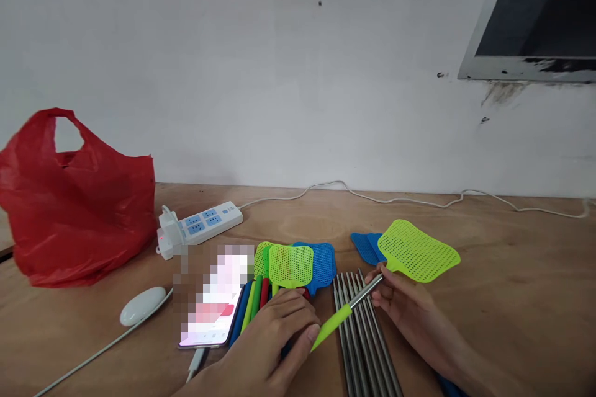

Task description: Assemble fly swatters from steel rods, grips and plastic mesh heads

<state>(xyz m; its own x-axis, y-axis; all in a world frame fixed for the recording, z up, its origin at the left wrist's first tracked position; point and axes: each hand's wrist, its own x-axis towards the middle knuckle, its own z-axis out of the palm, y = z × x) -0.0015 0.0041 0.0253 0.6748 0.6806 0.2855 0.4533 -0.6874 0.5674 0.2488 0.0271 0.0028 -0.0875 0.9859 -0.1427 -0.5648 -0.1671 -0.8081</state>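
A yellow-green fly swatter [419, 252] with a perforated head and a short metal rod slants between my two hands. My right hand [410, 310] pinches the rod just below the head. The swatter's yellow-green grip runs down to my left hand [279, 335], whose thumb and fingers close on its lower end. Under and behind my left hand lie several coloured handle grips [254, 299] in blue, green, yellow-green and red, partly hidden. Past them rest perforated swatter heads, one yellow-green [291, 263] and one blue [323, 263]. Several grey metal rods [361, 341] lie side by side beneath the held swatter.
More blue swatter heads [365, 248] lie behind the held one. A lit phone [214, 316] with a plugged cable is left of the grips. Further left are a white oval device [142, 306], a power strip [212, 223] and a red plastic bag [79, 211]. A wall [298, 105] closes the back.
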